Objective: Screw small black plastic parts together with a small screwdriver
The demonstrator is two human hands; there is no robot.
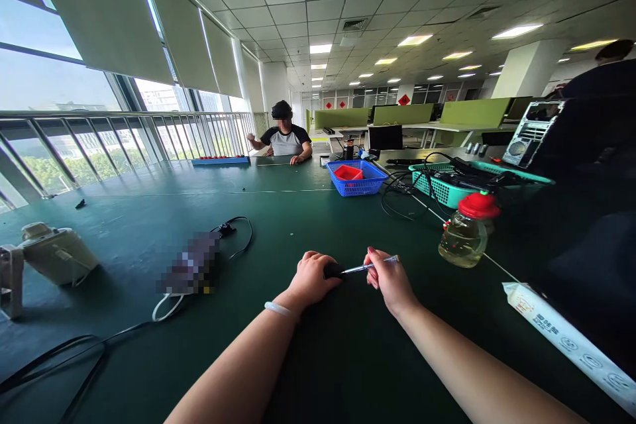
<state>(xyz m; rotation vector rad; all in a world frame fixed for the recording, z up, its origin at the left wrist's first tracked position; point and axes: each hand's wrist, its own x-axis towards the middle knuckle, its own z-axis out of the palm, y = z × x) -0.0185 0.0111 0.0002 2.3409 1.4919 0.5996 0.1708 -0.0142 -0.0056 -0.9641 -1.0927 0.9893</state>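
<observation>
Head view: my left hand curls on the dark green worktop, its thumb and fingers closed around a small dark object, which is mostly hidden by my grip. My right hand pinches a slim silvery tool like a pen, its tip pointing left at the dark object; whether the two touch, I cannot tell. A pale bracelet circles my left wrist. Beyond my right hand stands a clear jar with a red lid, part filled with yellowish liquid, and nearer me on that side lies a long white packet. Farther off, a blue basket holds a red container, and a turquoise basket beside it carries black devices and cables. To my left lies a blurred dark item, with a beige device beyond. Across from me sits a person wearing dark headgear.
</observation>
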